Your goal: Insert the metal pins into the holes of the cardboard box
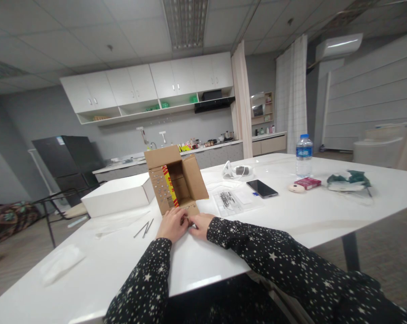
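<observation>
Both hands (172,226) (201,225) curled, grip unclear, at the lower edge of an open cardboard box (180,182)

White cupboards (176,78) hang on a grey wall (122,139) above a counter (228,152). A dark fridge (66,155) stands at left, pale curtains (291,85) hang right, and a light panel (185,27) sits in the tiled ceiling (132,22).

hands (172,226), two | brown box (159,189), one | big white box (117,198), one | thin dark sticks (141,229), two | phone (262,188), one | water bottle (304,164), one | little red pack (309,182), one | pale pink case (296,187), one | white table (274,229), one | dark fridge (63,155), one | air conditioner (338,46), one
</observation>
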`<state>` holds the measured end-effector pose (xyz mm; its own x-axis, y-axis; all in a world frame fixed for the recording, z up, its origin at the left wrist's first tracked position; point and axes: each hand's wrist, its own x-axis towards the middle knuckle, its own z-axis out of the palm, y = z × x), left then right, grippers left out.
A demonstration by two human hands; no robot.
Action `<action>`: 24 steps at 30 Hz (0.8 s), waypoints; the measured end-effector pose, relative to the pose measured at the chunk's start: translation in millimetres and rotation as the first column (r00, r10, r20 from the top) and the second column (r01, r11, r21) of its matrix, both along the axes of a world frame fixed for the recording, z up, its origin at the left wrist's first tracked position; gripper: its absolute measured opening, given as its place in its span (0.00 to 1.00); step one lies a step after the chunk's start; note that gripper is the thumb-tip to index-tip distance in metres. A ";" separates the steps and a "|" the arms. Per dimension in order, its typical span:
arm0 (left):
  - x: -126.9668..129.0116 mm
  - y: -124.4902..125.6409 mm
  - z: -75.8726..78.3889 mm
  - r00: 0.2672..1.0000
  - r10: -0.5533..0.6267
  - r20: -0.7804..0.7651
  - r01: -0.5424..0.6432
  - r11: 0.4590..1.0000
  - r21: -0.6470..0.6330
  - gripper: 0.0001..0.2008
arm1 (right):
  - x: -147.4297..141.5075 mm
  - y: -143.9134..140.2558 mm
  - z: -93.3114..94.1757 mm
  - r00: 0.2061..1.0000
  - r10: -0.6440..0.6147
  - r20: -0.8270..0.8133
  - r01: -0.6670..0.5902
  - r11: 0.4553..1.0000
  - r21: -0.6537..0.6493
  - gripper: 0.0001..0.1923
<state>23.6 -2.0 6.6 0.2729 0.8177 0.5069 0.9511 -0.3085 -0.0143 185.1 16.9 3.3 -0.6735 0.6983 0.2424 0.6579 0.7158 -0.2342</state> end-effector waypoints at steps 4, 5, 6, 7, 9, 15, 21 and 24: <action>-2.4 2.1 -2.2 0.999 0.023 -0.029 -0.022 0.999 0.050 0.08 | -0.9 1.7 -2.1 1.000 0.001 -0.008 -0.001 1.000 -0.005 0.15; -2.5 1.9 -2.0 0.999 0.033 -0.039 -0.031 0.997 0.071 0.08 | -1.4 2.6 -3.2 1.000 -0.001 -0.012 0.001 1.000 -0.005 0.15; -2.5 1.5 -1.5 0.998 0.042 -0.047 -0.037 0.995 0.094 0.08 | -2.0 3.6 -4.3 1.000 -0.002 -0.016 0.002 1.000 -0.006 0.15; -2.3 1.1 -0.9 0.997 0.049 -0.053 -0.042 0.992 0.117 0.08 | -2.5 4.6 -5.2 1.000 -0.003 -0.020 0.003 1.000 -0.008 0.15; -2.2 0.7 -0.1 0.997 0.057 -0.054 -0.048 0.987 0.156 0.08 | -3.1 6.0 -6.5 1.000 -0.005 -0.026 0.005 1.000 -0.013 0.15; -3.8 4.0 -3.0 0.996 0.058 -0.070 -0.046 0.986 0.160 0.10 | -2.6 5.5 -5.3 0.999 -0.012 -0.033 0.011 1.000 -0.024 0.15; -2.7 3.9 -2.5 0.992 0.072 -0.099 -0.058 0.988 0.141 0.10 | -2.0 3.7 -3.9 0.999 -0.010 -0.032 0.010 1.000 -0.015 0.15; -2.2 3.7 -1.9 0.990 0.073 -0.117 -0.057 0.989 0.136 0.10 | -2.0 3.2 -3.7 0.999 -0.016 -0.032 0.015 1.000 -0.019 0.15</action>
